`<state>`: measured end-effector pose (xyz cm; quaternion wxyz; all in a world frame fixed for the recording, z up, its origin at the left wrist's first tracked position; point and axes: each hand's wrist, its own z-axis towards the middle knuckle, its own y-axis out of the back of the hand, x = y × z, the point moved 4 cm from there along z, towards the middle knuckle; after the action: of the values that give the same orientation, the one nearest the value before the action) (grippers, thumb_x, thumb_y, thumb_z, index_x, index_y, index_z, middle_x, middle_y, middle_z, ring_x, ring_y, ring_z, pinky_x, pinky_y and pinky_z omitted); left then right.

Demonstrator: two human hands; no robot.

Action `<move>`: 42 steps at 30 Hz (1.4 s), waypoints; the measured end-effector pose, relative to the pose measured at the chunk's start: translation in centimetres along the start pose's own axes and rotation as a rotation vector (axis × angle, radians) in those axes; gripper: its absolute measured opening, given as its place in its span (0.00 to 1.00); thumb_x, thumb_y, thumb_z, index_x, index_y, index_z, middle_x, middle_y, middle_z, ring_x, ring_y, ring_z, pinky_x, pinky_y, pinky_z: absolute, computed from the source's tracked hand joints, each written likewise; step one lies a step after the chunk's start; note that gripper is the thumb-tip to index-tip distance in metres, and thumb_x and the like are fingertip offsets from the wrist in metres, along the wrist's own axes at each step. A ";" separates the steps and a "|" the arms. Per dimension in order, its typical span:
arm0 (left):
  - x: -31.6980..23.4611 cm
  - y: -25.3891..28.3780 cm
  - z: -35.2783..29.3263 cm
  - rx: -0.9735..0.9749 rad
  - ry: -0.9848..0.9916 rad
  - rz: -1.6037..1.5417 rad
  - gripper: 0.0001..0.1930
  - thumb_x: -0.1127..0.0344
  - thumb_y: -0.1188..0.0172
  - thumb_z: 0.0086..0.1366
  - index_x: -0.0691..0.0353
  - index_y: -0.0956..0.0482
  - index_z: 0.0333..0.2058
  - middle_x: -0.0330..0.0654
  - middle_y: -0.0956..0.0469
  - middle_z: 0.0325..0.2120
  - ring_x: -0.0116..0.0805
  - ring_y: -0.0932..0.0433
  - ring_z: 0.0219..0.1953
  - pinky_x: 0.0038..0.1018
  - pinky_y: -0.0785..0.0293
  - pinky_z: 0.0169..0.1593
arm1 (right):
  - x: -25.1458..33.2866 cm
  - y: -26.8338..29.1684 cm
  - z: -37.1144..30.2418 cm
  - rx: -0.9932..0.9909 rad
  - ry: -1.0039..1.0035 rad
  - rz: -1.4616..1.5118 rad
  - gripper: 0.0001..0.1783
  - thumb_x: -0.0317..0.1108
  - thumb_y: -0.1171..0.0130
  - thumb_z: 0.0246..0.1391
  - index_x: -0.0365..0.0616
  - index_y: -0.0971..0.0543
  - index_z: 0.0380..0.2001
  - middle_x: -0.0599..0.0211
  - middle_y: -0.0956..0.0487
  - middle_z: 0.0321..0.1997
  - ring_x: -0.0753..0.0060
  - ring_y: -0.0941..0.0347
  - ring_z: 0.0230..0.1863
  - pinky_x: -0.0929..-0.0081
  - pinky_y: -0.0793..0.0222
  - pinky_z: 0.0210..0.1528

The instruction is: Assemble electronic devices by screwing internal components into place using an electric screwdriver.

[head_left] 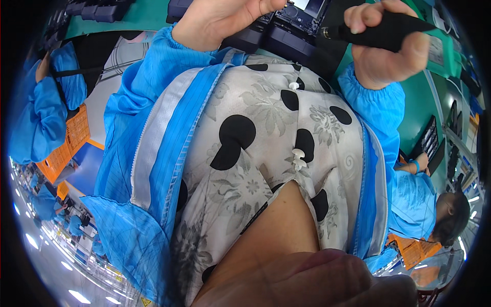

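Note:
My right hand (388,56) is wrapped round the black grip of an electric screwdriver (376,35) with a green, labelled rear body. Its metal tip points left, toward an opened dark casing (291,38) with inner parts showing at the top of the view. My left hand (220,20) is over the left side of that casing, its thumb and finger closed in a pinch near the top edge. Whatever small thing lies between those fingertips is too small to make out. The upper edge cuts off part of both hands.
More dark casings (105,11) stand on the green work surface at the upper left. A black tray (427,140) lies at the right. Co-workers in blue sit on both sides, one sleeve (41,117) at left, one person (419,199) at right. Orange panels (69,143) stand behind.

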<state>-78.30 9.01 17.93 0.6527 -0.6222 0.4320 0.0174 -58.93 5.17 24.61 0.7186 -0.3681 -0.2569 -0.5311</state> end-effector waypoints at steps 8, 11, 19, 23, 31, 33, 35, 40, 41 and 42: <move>0.4 1.1 0.2 0.110 0.004 -0.059 0.10 0.66 0.52 0.74 0.65 0.25 0.44 0.38 0.24 0.32 0.28 0.24 0.31 0.22 0.24 0.37 | -2.2 0.0 -0.9 0.006 -0.218 0.151 0.30 0.57 0.41 0.58 0.38 0.30 0.44 0.64 0.26 0.25 0.71 0.29 0.21 0.74 0.29 0.26; 0.5 0.4 -0.3 0.017 0.028 0.048 0.10 0.67 0.51 0.74 0.66 0.25 0.45 0.37 0.24 0.32 0.28 0.25 0.32 0.22 0.24 0.38 | -1.0 -0.2 -0.1 0.024 -0.115 0.018 0.30 0.60 0.46 0.60 0.40 0.29 0.44 0.65 0.26 0.24 0.72 0.31 0.19 0.73 0.31 0.25; 2.6 -0.9 -0.7 0.111 0.183 0.251 0.16 0.58 0.51 0.75 0.67 0.24 0.46 0.35 0.26 0.30 0.23 0.27 0.31 0.19 0.26 0.38 | 2.9 3.4 4.7 0.202 -0.145 0.321 0.49 0.82 0.51 0.42 0.45 0.17 0.41 0.65 0.27 0.24 0.66 0.32 0.23 0.65 0.42 0.30; 3.1 -0.4 -0.4 0.185 0.146 0.420 0.19 0.55 0.50 0.74 0.68 0.24 0.47 0.38 0.24 0.33 0.24 0.23 0.35 0.21 0.21 0.45 | 3.4 3.2 4.9 0.182 -0.093 0.220 0.47 0.83 0.49 0.39 0.47 0.17 0.37 0.65 0.28 0.23 0.67 0.32 0.23 0.63 0.41 0.30; 3.6 -0.4 -0.1 0.158 0.213 0.367 0.15 0.56 0.49 0.74 0.64 0.22 0.40 0.35 0.24 0.31 0.21 0.25 0.31 0.19 0.23 0.40 | 2.7 2.0 4.8 0.206 -0.045 0.219 0.49 0.83 0.51 0.40 0.46 0.17 0.39 0.65 0.27 0.24 0.66 0.31 0.23 0.63 0.40 0.31; 3.8 -0.4 -0.2 0.165 0.215 0.333 0.15 0.57 0.49 0.74 0.63 0.22 0.39 0.35 0.25 0.30 0.21 0.26 0.31 0.18 0.25 0.39 | 2.5 1.9 5.0 0.213 -0.043 0.218 0.49 0.83 0.51 0.41 0.46 0.17 0.39 0.65 0.27 0.24 0.66 0.31 0.24 0.63 0.40 0.31; 3.7 -0.4 -0.3 0.172 0.217 0.299 0.15 0.57 0.49 0.74 0.63 0.22 0.38 0.34 0.26 0.30 0.21 0.28 0.30 0.18 0.26 0.37 | 2.5 1.7 5.1 0.213 -0.038 0.216 0.49 0.83 0.51 0.41 0.46 0.17 0.39 0.65 0.27 0.24 0.66 0.31 0.24 0.63 0.40 0.31; 3.7 -1.1 -0.7 0.112 0.205 0.281 0.15 0.57 0.49 0.74 0.64 0.23 0.38 0.33 0.27 0.30 0.22 0.30 0.30 0.18 0.28 0.37 | 2.7 1.6 4.9 0.220 -0.024 0.220 0.49 0.84 0.52 0.41 0.45 0.17 0.39 0.64 0.27 0.24 0.66 0.31 0.24 0.63 0.40 0.31; 3.7 -1.1 -0.7 0.115 0.207 0.281 0.15 0.57 0.49 0.74 0.64 0.23 0.38 0.33 0.27 0.30 0.22 0.30 0.30 0.18 0.28 0.37 | 2.7 1.6 5.0 0.220 -0.023 0.217 0.49 0.84 0.52 0.41 0.45 0.17 0.39 0.64 0.26 0.24 0.66 0.31 0.24 0.63 0.40 0.31; 3.6 -1.1 -0.7 0.126 0.186 0.320 0.15 0.57 0.49 0.74 0.64 0.23 0.38 0.33 0.27 0.30 0.22 0.30 0.30 0.19 0.28 0.37 | 2.7 1.7 5.0 0.224 -0.021 0.215 0.49 0.84 0.52 0.41 0.45 0.17 0.39 0.64 0.26 0.24 0.66 0.31 0.24 0.63 0.40 0.31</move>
<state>-75.83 6.34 16.76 0.6364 -0.5026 0.5840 0.0361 -56.40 7.85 29.24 0.8052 -0.3168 -0.2810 -0.4152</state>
